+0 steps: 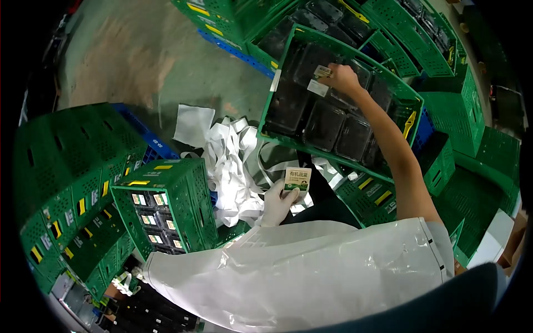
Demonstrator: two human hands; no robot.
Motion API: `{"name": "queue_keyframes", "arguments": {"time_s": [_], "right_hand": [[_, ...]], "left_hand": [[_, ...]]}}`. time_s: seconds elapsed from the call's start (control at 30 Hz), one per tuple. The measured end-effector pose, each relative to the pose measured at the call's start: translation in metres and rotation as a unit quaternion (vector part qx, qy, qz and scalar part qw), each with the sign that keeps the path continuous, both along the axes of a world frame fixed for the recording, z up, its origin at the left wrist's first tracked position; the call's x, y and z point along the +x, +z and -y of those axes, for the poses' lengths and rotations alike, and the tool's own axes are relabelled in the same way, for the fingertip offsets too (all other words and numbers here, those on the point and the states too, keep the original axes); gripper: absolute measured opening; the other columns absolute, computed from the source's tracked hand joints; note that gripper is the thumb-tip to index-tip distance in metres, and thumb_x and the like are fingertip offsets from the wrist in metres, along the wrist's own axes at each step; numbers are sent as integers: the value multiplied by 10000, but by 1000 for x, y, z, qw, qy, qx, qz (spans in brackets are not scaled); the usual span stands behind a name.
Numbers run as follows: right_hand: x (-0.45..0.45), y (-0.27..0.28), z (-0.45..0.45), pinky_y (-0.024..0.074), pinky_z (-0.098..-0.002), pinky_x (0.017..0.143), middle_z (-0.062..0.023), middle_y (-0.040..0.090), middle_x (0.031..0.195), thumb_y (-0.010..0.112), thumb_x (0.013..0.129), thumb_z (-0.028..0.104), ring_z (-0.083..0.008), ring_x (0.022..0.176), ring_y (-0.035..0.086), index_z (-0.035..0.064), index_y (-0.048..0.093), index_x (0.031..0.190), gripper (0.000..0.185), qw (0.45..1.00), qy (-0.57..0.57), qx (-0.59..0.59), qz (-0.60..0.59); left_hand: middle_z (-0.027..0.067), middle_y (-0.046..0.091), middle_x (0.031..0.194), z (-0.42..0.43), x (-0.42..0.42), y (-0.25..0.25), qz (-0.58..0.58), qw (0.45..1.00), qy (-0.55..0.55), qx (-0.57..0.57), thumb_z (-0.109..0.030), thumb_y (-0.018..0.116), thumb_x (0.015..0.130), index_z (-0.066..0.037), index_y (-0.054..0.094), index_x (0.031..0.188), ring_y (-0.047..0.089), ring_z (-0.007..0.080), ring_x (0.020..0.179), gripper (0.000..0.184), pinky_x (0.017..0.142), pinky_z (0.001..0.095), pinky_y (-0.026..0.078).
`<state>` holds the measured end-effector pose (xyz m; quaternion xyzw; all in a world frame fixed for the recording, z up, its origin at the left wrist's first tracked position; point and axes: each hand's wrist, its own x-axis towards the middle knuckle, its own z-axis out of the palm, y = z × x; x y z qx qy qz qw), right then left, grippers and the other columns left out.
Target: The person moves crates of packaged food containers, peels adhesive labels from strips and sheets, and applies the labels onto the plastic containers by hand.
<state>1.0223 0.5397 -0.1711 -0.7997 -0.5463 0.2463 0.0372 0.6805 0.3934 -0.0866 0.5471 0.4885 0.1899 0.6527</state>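
My left hand (pixel 276 205), in a white glove, pinches a printed label (pixel 297 178) with green and dark lettering, at the centre of the view. My bare right hand (pixel 340 77) reaches over a green crate (pixel 347 158) at the upper right. Its closed fingers hold another label (pixel 322 72) above the black plastic packs. A white patch (pixel 317 87) shows just below those fingers. Several black packs (pixel 323 125) with clear, shiny tops fill this crate. My right fingertips are partly hidden by the hand itself.
Crumpled white backing strips (pixel 230 161) lie in a heap left of my left hand. A green crate (pixel 191 194) of labelled packs stands at lower left, beside stacked green crates (pixel 72 166). More crates (pixel 383 33) stand at upper right. A white sleeve crosses the foreground.
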Motion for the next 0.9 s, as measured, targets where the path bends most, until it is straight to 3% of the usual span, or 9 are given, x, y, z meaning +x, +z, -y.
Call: {"name": "queue_keyframes", "arguments": {"time_s": [0.07,0.23,0.37,0.43,0.5,0.6,0.67,0.77,0.9], "right_hand": [[11,-22,-15,501,-418,688,-156,648,867,737,648,394,-327,821,618,57,617,988,494,1000,-8,2,-9],[26,-87,-27,507,-403,628,-129,639,813,767,582,435,-312,787,613,91,544,1132,686,994,62,29,83],[14,-65,-19,497,-399,550,-154,625,777,741,608,459,-307,789,610,94,475,1158,713,972,61,86,209],[16,-46,-9,488,-422,530,-150,611,715,702,636,519,-297,736,614,82,501,1126,687,972,40,187,137],[13,-8,22,503,-392,610,-170,622,737,589,724,616,-308,671,619,37,597,998,640,989,55,59,-125],[8,45,75,497,-287,611,-80,647,754,683,739,473,-148,674,615,25,646,939,492,835,39,-49,-546],[8,78,88,501,-232,587,-42,647,764,690,782,279,-98,657,605,-2,644,925,318,809,-61,-137,-568],[21,96,101,483,-226,541,-48,641,713,666,800,304,-101,592,591,2,655,876,312,838,-79,-77,-535],[34,94,112,464,-245,512,-82,638,681,675,791,232,-120,547,582,6,655,854,236,881,9,-37,-472]], "left_hand": [[72,614,882,-13,20,-2,8,958,40,-285,-16,595,798,32,581,931,593,125,733,142,660,247,474],[81,615,1006,-23,74,-25,-48,990,29,-127,-36,594,829,19,518,1169,566,104,885,353,772,231,450],[91,603,1085,-41,107,-12,33,988,90,-121,-31,561,855,3,546,1144,537,135,1003,292,869,255,425],[92,605,1086,-50,122,-8,29,986,106,-123,-24,560,852,6,554,1130,545,136,992,280,861,253,433],[90,634,1008,-65,146,18,13,959,189,-211,-6,578,832,26,593,1056,583,126,897,227,794,241,465],[69,648,862,-72,164,2,-46,970,196,-135,-7,612,808,32,630,937,590,110,761,136,702,225,469],[25,594,700,-75,175,3,-110,972,187,-91,-11,637,788,31,611,784,517,73,620,49,575,214,424],[-34,477,578,-67,184,-13,-58,990,115,-52,-100,680,793,-5,509,633,376,35,533,253,455,211,311],[-17,532,618,-61,193,-14,-98,976,84,-176,-121,698,781,-4,552,702,423,41,561,203,493,214,358]]}}
